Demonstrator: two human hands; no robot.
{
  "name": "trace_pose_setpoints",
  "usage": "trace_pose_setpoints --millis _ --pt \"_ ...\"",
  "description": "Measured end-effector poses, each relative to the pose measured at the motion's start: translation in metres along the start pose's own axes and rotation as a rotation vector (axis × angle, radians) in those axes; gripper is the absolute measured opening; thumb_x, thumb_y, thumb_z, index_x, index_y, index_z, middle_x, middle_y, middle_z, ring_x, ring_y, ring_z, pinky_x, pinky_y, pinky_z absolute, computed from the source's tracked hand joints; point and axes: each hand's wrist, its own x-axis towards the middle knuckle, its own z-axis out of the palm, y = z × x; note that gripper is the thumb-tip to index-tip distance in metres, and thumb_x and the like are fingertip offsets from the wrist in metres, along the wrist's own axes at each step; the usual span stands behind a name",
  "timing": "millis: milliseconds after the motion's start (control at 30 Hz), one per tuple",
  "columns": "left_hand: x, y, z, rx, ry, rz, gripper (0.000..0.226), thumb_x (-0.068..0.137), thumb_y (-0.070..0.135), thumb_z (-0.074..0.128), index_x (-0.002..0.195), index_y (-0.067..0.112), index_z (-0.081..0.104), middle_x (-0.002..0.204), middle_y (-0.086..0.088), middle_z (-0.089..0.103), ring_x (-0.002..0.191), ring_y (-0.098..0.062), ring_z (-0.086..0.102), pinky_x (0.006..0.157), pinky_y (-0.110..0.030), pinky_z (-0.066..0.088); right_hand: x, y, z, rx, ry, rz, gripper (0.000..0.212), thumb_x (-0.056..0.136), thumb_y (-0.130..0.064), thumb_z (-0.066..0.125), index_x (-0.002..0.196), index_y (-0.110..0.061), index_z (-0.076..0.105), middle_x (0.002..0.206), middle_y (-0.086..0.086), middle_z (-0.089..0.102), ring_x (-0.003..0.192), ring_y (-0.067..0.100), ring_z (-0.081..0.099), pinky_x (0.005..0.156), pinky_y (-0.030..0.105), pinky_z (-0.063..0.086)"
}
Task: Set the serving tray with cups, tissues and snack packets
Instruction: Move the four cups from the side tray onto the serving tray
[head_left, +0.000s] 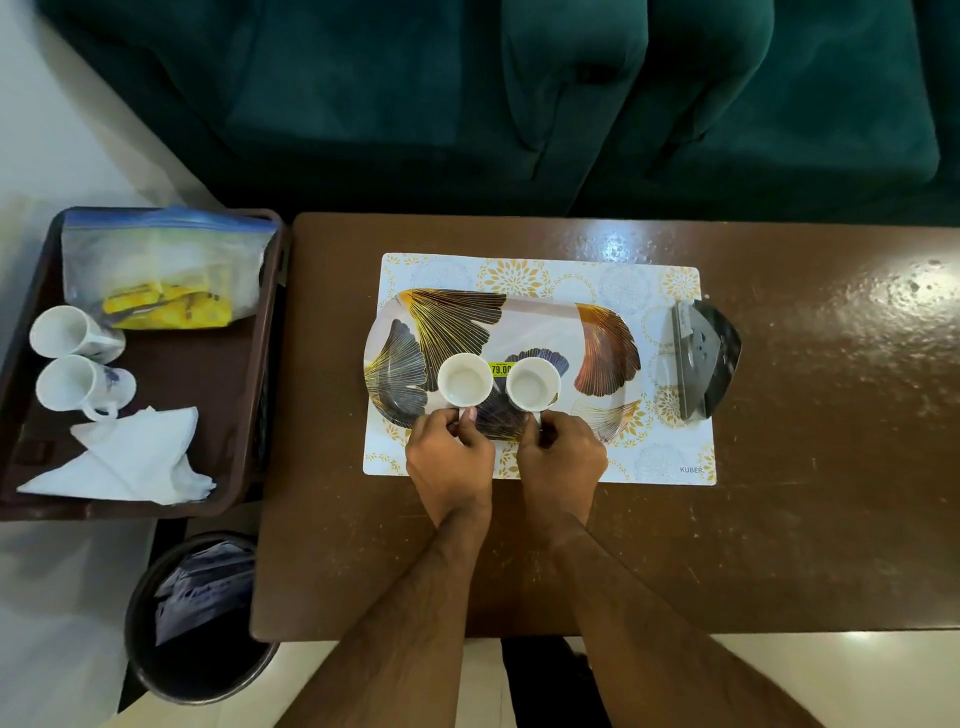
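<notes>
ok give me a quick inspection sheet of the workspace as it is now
surface: brown table with a patterned mat under the tray
job's things: two cups on the tray; two more cups, tissues and a snack bag in the brown bin at left
clutter: dark holder at the mat's right edge
hands: left hand and right hand each grip a tray cup's handle
cables: nothing seen
surroundings: green sofa, waste bin on the floor
</notes>
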Motion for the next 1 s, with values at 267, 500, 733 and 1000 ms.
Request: trace_pose_setpoints --millis 267,500,733,1000 --pt "0.001 0.001 -0.004 0.002 0.005 0.022 0.015 0.088 0.022 0.076 0.093 0.008 0.074 0.092 -0.006 0.071 0.081 -0.022 0.066 0.075 -0.04 0.056 0.001 0.003 -0.001 0.016 -0.017 0.024 0.022 0.084 -0.026 0.079 0.094 -0.008 0.074 0.086 0.008 0.075 0.073 0.024 0.069 0.069 0.026 0.048" --pt "0.004 0.0 -0.016 0.08 0.052 0.074 0.03 0.088 0.034 0.072 0.107 0.01 0.068 0.106 -0.006 0.068 0.102 -0.025 0.062 0.088 -0.05 0.055 0.001 0.0 -0.013 -0.157 0.036 -0.039 0.046 0.083 -0.049 0.065 0.111 -0.012 0.067 0.103 0.005 0.073 0.093 0.023 0.068 0.075 0.034 0.055" --pt "0.025 0.01 -0.04 0.376 0.023 0.27 0.065 0.09 0.048 0.059 0.139 0.008 0.048 0.141 -0.014 0.055 0.134 -0.031 0.05 0.116 -0.046 0.04 0.015 -0.018 -0.03 -0.429 -0.106 -0.284 0.072 0.091 -0.057 0.049 0.146 -0.013 0.04 0.153 0.011 0.045 0.141 0.03 0.042 0.116 0.048 0.036" --pt "0.075 0.011 -0.103 0.526 0.044 0.357 0.083 0.09 0.053 0.05 0.156 0.008 0.026 0.161 -0.015 0.036 0.152 -0.031 0.029 0.127 -0.047 0.024 0.029 -0.088 -0.019 -0.594 -0.232 -0.512 0.085 0.095 -0.065 0.033 0.159 -0.011 0.02 0.168 0.014 0.014 0.156 0.034 0.013 0.126 0.049 0.011"
